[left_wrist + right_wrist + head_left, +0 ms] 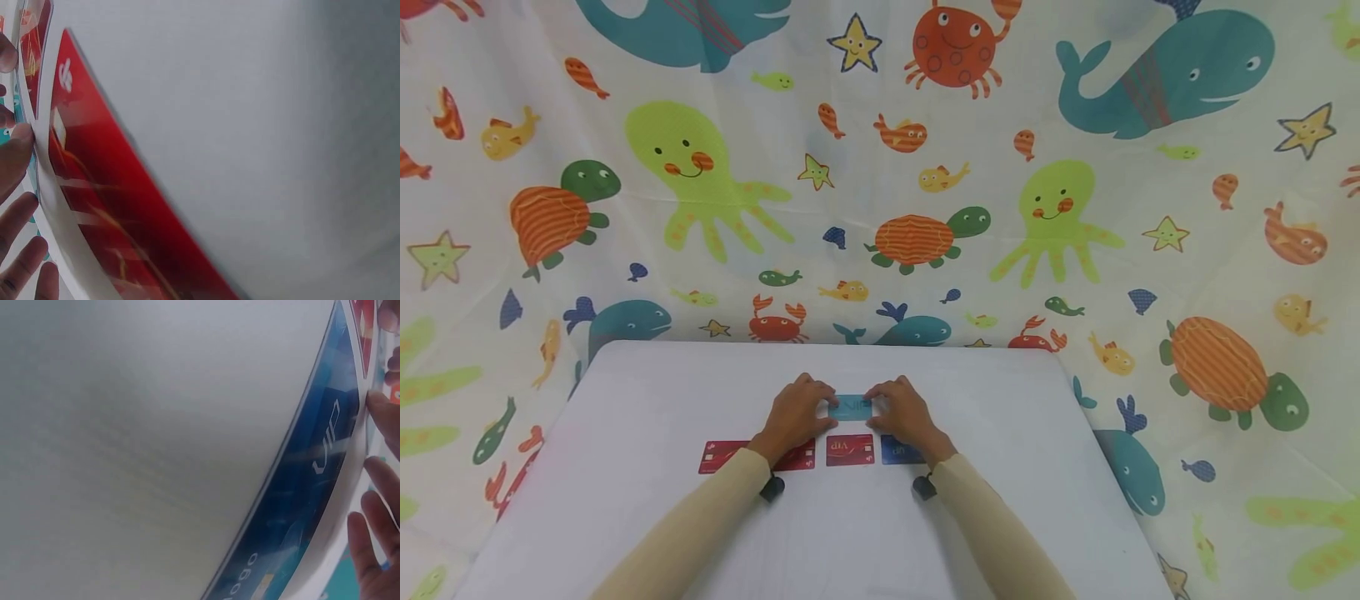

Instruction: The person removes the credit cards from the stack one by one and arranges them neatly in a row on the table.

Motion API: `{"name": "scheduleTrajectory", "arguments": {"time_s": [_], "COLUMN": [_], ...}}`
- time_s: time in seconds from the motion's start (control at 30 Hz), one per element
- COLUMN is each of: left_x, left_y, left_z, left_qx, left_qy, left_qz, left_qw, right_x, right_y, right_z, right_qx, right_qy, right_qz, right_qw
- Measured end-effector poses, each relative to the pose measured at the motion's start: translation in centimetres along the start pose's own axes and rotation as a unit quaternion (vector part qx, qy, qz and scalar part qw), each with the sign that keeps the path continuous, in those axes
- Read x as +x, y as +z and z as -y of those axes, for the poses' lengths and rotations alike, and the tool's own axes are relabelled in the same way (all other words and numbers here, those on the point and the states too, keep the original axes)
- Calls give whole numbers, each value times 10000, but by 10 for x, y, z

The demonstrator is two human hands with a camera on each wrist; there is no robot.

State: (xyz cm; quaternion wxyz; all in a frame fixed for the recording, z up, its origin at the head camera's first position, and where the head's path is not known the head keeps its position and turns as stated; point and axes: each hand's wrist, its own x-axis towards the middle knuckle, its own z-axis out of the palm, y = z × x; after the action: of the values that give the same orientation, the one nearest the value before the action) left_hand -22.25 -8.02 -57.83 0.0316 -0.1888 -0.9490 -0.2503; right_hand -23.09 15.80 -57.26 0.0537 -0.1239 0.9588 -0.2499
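Note:
A light blue card (850, 407) with dark "VIP" lettering is held flat between both hands in the head view. My left hand (796, 414) pinches its left end, with thumb and fingers at the card's edges. At the right end my right hand (912, 417) pinches it likewise. Just nearer lies a red card (850, 451) marked "VIP". The left wrist view has a red card (119, 187) below that hand. A dark blue card (312, 469) lettered "VIP" and "logo" is under the right hand in its wrist view.
Another red card (718, 457) lies at the left end of the row on the white table (850, 533). Behind the table's far edge hangs a curtain (865, 208) printed with sea animals. Dark small devices sit at both wrists.

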Motion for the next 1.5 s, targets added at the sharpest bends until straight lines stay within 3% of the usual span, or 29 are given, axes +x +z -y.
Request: {"name": "scheduleTrajectory", "arguments": {"time_s": [0.63,1.07,1.27,1.5], "left_x": [1,3,3,3], "left_y": [2,-5,-6,-6], "left_z": [0,-6,-11,-18], "left_qx": [19,-53,-19,-23], "left_qy": [39,86,206,278], "left_qz": [-162,-269,-183,-39], "left_qw": [9999,9996,9996,9996], "right_x": [5,5,4,-1], "right_y": [1,-9,-15,-19], "right_z": [1,-3,-9,-15], "right_qx": [-54,81,65,82], "right_qy": [-97,-320,-522,-411], "right_qz": [-9,-107,-22,56], "right_qw": [9999,9994,9986,9991]}}
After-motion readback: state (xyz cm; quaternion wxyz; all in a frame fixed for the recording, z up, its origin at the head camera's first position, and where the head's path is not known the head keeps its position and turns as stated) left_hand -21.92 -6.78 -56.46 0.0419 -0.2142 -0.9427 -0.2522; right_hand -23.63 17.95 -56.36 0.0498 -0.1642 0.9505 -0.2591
